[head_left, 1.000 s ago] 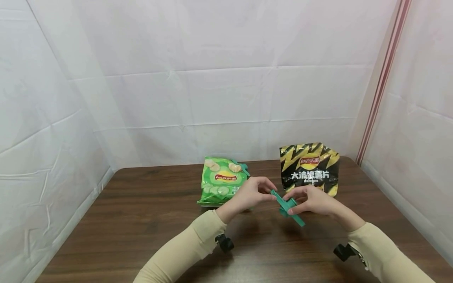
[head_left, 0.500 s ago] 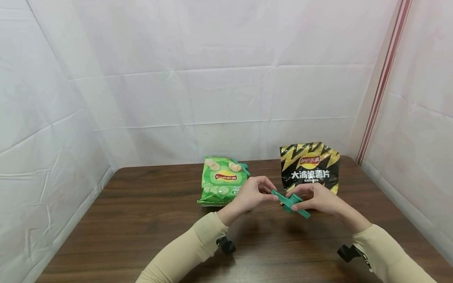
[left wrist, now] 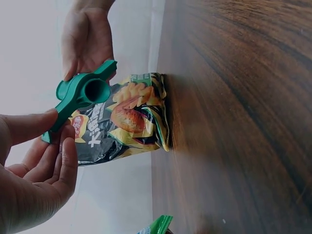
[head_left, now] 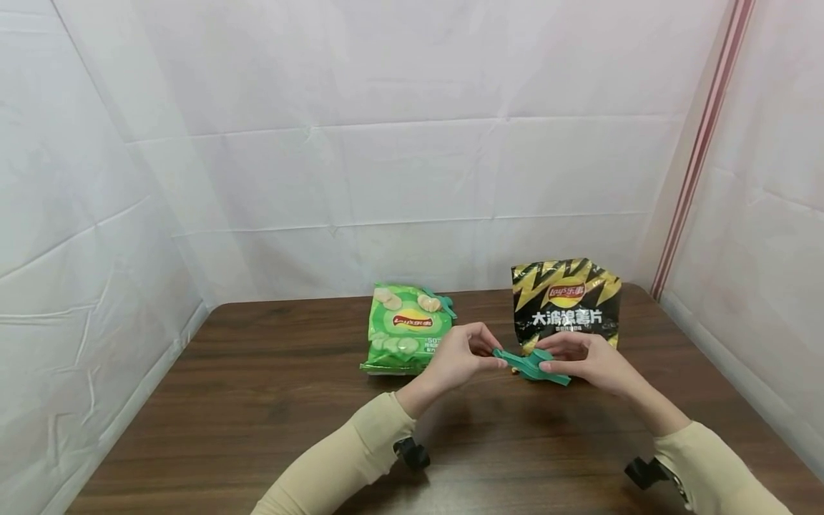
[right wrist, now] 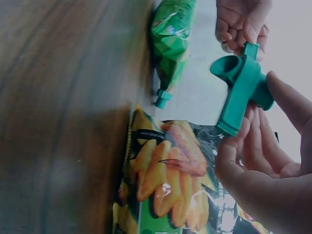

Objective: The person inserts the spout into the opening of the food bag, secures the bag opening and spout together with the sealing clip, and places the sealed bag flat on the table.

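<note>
A green bag clip with a round pour spout (head_left: 529,365) is held above the table between both hands. My left hand (head_left: 462,357) pinches its narrow left end between thumb and fingers, as the left wrist view shows. Around the capped spout part, the thumb and fingers of my right hand (right wrist: 273,168) grip the clip (right wrist: 241,92). The spout's hollow mouth faces the left wrist camera. Behind my right hand stands a black and yellow chip bag (head_left: 566,304). A green chip bag (head_left: 407,329) sits behind my left hand, with another green clip (head_left: 445,306) at its upper right corner.
Both bags stand on a dark wooden table (head_left: 270,415), towards its back edge. White sheeting (head_left: 412,179) hangs behind the table and along both sides. Each wrist carries a black camera mount, such as the left mount (head_left: 412,453).
The clip has turned flatter, its right end rising as my right hand shifted slightly right. My left hand keeps its pinch, almost in place. The bags stay where they were.
</note>
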Action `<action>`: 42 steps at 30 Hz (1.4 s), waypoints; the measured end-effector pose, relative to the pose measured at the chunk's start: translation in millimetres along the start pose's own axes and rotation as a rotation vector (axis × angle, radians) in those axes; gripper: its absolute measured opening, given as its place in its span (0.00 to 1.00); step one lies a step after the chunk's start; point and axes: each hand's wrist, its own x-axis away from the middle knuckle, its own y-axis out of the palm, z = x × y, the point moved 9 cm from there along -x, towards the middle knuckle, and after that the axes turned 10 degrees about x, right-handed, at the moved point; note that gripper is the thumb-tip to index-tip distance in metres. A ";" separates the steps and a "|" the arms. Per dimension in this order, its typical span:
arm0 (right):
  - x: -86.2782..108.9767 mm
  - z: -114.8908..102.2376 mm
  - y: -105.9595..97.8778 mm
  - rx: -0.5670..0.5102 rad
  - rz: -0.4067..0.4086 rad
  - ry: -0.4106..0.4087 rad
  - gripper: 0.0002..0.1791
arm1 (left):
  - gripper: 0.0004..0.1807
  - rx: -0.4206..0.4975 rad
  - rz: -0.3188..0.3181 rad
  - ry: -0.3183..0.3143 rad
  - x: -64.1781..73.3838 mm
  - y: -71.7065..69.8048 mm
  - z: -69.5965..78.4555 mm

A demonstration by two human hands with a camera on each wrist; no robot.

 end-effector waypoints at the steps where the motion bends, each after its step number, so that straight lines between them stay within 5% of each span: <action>1: 0.8 0.1 -0.7 0.012 0.019 -0.007 0.20 | 0.09 0.005 0.002 -0.004 0.4 0.0 -0.3; 9: 6.2 -5.8 1.8 0.034 0.138 -0.113 0.17 | 0.10 0.050 0.014 -0.050 2.3 1.7 -5.7; 14: 9.2 -12.5 -1.4 0.049 0.173 -0.111 0.19 | 0.10 0.060 0.009 -0.034 2.4 3.7 -4.9; 29: 24.5 -51.3 -8.1 0.049 0.151 -0.126 0.14 | 0.06 -0.013 0.002 0.041 4.0 -1.8 4.3; 42: 19.0 -41.2 -4.4 0.052 0.116 -0.132 0.13 | 0.07 -0.122 0.053 0.070 8.1 -0.9 10.0</action>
